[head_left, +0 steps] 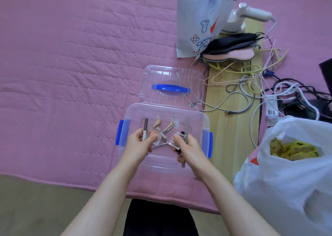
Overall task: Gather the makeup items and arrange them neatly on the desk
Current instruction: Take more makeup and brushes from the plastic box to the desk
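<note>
Home bedroom: pink quilted bedspread (71, 65) left; wooden bedside surface (231, 99) right, bearing tangled cables (255, 85), handheld garment steamer (249, 16), slippers (231, 49), plastic bags (287, 173).

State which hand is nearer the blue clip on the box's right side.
Right. The right hand is just beside the blue clip; the left hand is across the box, near the opposite side.
</note>
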Action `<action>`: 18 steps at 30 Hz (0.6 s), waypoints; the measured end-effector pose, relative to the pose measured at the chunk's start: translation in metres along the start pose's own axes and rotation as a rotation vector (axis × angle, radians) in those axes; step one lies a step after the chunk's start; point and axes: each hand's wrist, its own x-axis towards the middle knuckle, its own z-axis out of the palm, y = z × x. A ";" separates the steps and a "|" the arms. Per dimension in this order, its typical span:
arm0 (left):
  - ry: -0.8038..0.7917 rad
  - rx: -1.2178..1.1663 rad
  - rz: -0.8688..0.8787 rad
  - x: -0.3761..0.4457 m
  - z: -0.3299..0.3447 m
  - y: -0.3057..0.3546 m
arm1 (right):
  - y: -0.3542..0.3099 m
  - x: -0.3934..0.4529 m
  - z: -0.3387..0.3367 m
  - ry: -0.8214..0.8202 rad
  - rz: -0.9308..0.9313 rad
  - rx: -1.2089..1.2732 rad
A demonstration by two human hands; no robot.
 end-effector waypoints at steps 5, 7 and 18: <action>0.031 -0.227 -0.011 -0.061 -0.012 0.022 | -0.035 -0.052 -0.004 -0.077 -0.071 -0.029; 0.037 -0.301 -0.008 -0.087 -0.017 0.032 | -0.050 -0.073 -0.003 -0.101 -0.088 -0.058; 0.180 -0.440 0.048 -0.229 -0.077 0.052 | -0.105 -0.185 0.032 -0.291 -0.219 -0.189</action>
